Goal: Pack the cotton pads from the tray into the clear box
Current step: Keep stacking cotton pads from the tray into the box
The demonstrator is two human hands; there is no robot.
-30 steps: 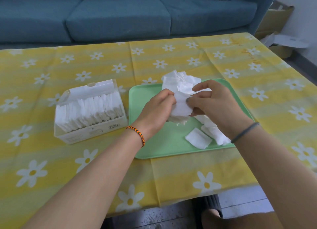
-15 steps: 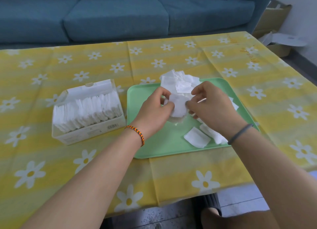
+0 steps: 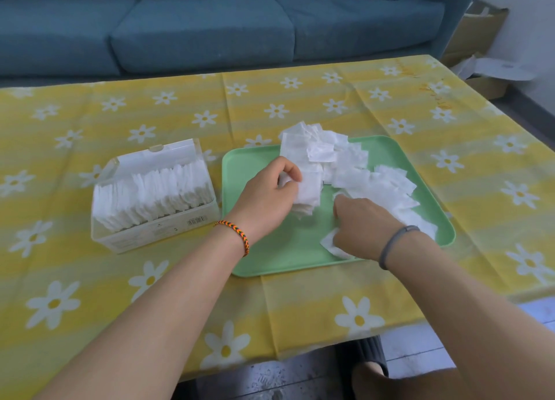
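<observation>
Left hand [image 3: 271,189] grips a small stack of pads [image 3: 309,186] over the tray [image 3: 288,249]; right hand [image 3: 359,224] reaches down onto a loose pad [image 3: 329,243], fingers hidden, grip unclear. Box [image 3: 156,216] sits left of tray, nearly full. Risk: stack fans or drops, or won't squeeze in.

Blue sofa [image 3: 210,30] behind table; cardboard boxes [image 3: 477,36] right.
</observation>
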